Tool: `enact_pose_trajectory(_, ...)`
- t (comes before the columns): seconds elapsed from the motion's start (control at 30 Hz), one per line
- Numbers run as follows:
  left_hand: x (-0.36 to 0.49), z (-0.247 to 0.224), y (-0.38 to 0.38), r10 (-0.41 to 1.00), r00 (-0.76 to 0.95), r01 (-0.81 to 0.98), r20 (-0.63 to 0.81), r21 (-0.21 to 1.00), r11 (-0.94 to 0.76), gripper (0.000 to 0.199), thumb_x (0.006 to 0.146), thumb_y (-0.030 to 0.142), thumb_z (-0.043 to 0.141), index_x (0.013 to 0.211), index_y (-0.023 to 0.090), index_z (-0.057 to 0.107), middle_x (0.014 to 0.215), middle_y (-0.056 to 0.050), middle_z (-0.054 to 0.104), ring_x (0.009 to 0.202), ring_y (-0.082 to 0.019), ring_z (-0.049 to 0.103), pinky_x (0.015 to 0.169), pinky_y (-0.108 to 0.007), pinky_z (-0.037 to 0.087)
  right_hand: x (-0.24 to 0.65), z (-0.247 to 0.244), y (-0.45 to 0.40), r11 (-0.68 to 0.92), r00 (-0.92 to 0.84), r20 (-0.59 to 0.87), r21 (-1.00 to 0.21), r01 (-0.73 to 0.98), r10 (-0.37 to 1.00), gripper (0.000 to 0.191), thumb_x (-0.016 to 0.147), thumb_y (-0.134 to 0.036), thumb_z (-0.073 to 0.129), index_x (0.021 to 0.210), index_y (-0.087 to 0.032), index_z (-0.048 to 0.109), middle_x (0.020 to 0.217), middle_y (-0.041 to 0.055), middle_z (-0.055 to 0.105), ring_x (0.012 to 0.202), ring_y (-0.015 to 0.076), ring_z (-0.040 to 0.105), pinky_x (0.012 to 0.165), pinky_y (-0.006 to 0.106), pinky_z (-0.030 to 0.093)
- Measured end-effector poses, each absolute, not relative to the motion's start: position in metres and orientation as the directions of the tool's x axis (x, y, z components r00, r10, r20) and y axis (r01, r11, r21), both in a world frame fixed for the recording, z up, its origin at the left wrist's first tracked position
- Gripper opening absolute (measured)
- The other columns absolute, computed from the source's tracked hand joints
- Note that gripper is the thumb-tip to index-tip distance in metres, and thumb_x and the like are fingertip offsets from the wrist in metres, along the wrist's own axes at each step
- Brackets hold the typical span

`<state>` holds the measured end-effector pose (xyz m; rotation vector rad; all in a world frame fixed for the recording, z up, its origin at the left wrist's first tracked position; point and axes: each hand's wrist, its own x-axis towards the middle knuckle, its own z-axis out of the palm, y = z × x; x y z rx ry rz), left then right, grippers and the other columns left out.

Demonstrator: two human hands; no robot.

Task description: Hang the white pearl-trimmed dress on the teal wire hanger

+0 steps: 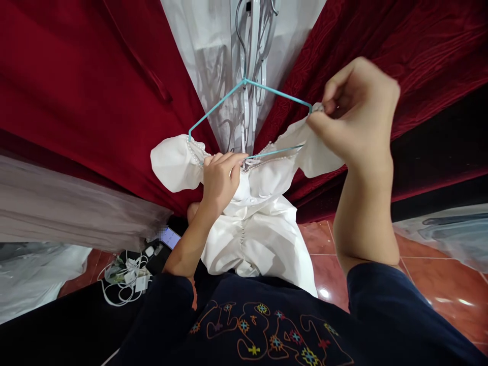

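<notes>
A white dress (267, 229) with puffed sleeves and a pearl-beaded neckline hangs in front of me on a light-blue hanger (280, 93). My right hand (354, 112) pinches the dress's beaded shoulder edge beside the hanger's right end. My left hand (223, 178) is closed on the front neckline near the middle, by the hanger's lower bar; its fingertips partly cover the beading. The left puffed sleeve (177, 162) droops outside the hanger's left end. The hanger's metal hook (241, 35) rises toward the rack above.
White hangers (253, 51) crowd the metal rack behind the dress. Red curtains (95, 76) flank both sides. At lower left, white cables and chargers (131, 277) lie on a black surface near a lit phone (169, 237). The floor (320, 269) is reddish tile.
</notes>
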<state>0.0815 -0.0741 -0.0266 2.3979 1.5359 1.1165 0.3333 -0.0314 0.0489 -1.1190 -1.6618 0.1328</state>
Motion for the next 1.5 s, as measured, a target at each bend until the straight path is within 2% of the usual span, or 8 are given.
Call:
enact_pose_trajectory(0.17,0.078,-0.03,-0.072,0.781,0.236,0.726,0.578,0.429,-0.537,0.024,0.104,0.019,0.055,0.112,0.027,0.076,0.102,0.002,0.079,0.088,-0.02,0.065,0.09,-0.039,0.038,0.318,0.052,-0.078,0.576,-0.197,0.554,-0.677,0.459,0.809,0.022,0.079,-0.017,0.08,0.095,-0.017,0.066,0.08,0.0002,0.066,0.069,0.0093,0.061,0.059,0.026,0.047)
enact_pose_trajectory(0.3,0.075,-0.034,-0.066,0.739,0.278,0.69,0.614,0.407,-0.598,0.025,0.106,0.026,0.053,0.121,0.026,0.074,0.112,0.0,0.079,0.098,-0.02,0.067,0.094,-0.039,0.04,0.295,0.021,-0.073,0.739,-0.352,0.669,-0.47,0.482,0.655,0.023,0.092,-0.031,0.07,0.111,-0.018,0.069,0.112,0.0086,0.072,0.108,0.0203,0.066,0.097,0.039,0.053)
enact_pose_trajectory(0.47,0.064,-0.029,-0.077,0.609,0.294,0.637,0.737,0.324,-0.699,0.03,0.107,0.031,0.051,0.133,0.024,0.065,0.132,-0.006,0.071,0.123,-0.023,0.065,0.11,-0.042,0.045,0.267,-0.031,-0.048,0.689,-0.225,0.716,-0.459,0.562,0.66,0.022,0.1,-0.038,0.059,0.109,-0.02,0.069,0.102,0.0071,0.073,0.093,0.0207,0.065,0.086,0.039,0.048)
enact_pose_trajectory(0.63,0.032,-0.01,-0.082,0.357,-0.056,0.779,0.933,0.264,-0.569,0.032,0.096,0.032,0.068,0.127,0.026,0.065,0.13,-0.008,0.065,0.129,-0.028,0.057,0.119,-0.052,0.042,0.255,-0.046,-0.053,0.67,-0.153,0.771,-0.416,0.614,0.618,0.018,0.102,-0.034,0.055,0.099,-0.022,0.068,0.095,0.0037,0.073,0.088,0.0188,0.062,0.081,0.037,0.041)
enact_pose_trajectory(0.73,0.012,-0.012,-0.063,0.505,-0.077,0.83,0.86,0.336,-0.445,0.056,0.086,0.021,0.075,0.139,0.023,0.058,0.14,-0.011,0.063,0.135,-0.03,0.054,0.121,-0.052,0.04,0.25,-0.049,-0.055,0.648,-0.131,0.773,-0.411,0.641,0.62,0.017,0.102,-0.033,0.055,0.1,-0.022,0.068,0.097,0.003,0.074,0.089,0.0188,0.062,0.081,0.037,0.038)
enact_pose_trajectory(0.93,-0.013,-0.018,-0.03,0.654,-0.089,0.738,0.751,0.491,-0.463,0.04,0.093,0.004,0.045,0.118,0.02,0.072,0.116,-0.003,0.075,0.114,-0.02,0.07,0.104,-0.034,0.053,0.249,-0.054,-0.05,0.646,-0.135,0.794,-0.368,0.669,0.592,0.017,0.103,-0.029,0.053,0.099,-0.022,0.068,0.095,0.0032,0.072,0.088,0.0185,0.061,0.08,0.036,0.036)
enact_pose_trajectory(1.3,-0.075,-0.04,-0.044,0.518,-0.414,0.657,0.748,0.64,-0.399,0.022,0.096,0.012,0.053,0.109,0.011,0.07,0.103,-0.003,0.074,0.098,-0.015,0.07,0.091,-0.035,0.054,0.246,-0.054,-0.043,0.678,-0.096,0.789,-0.451,0.581,0.607,0.019,0.1,-0.035,0.059,0.091,-0.02,0.066,0.086,0.0028,0.067,0.083,0.0164,0.062,0.078,0.034,0.041)
enact_pose_trajectory(1.5,-0.03,-0.076,-0.095,0.71,-0.169,0.616,0.684,0.636,-0.466,0.021,0.098,0.021,0.056,0.106,0.018,0.075,0.103,-0.005,0.078,0.099,-0.02,0.074,0.091,-0.034,0.059,0.238,-0.06,-0.037,0.697,-0.079,0.788,-0.489,0.524,0.611,0.019,0.101,-0.036,0.058,0.092,-0.021,0.066,0.088,0.0021,0.068,0.086,0.0165,0.062,0.078,0.035,0.041)
